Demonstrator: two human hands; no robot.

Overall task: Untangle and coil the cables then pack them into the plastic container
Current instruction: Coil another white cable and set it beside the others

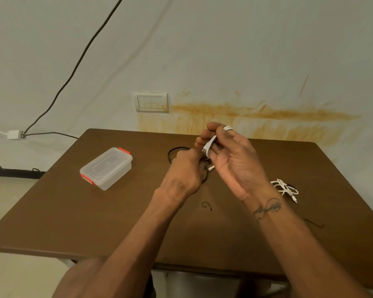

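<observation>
Your right hand is raised above the brown wooden table, palm toward you, with a thin white cable wound in loops around its fingers; a turn of it shows over the fingertips and its small metal-tipped plug hangs at the palm side. Your left hand sits just beside and below it, fingers curled tight on the same white cable near the plug, though the exact pinch is hidden behind the knuckles.

Directly under your hands, on the table, a thin black cable lies in a loose loop, partly covered by the left hand, with a short white connector end showing beside it. To the right of your hands, a second white cable lies in a tangled bunch with a bit of black cord mixed in. Two short black wire ties lie nearer you: one between your forearms, one right of your right forearm.

Well to the left of your hands stands the clear rectangular plastic container, lid on, with orange-red clips at both ends, set at an angle on the tabletop.

Behind the table, the pale wall carries a cream switch plate and a long orange-brown stain running right of it. Far left of the container, a white adapter hangs on the wall with a black cord climbing up from it.
</observation>
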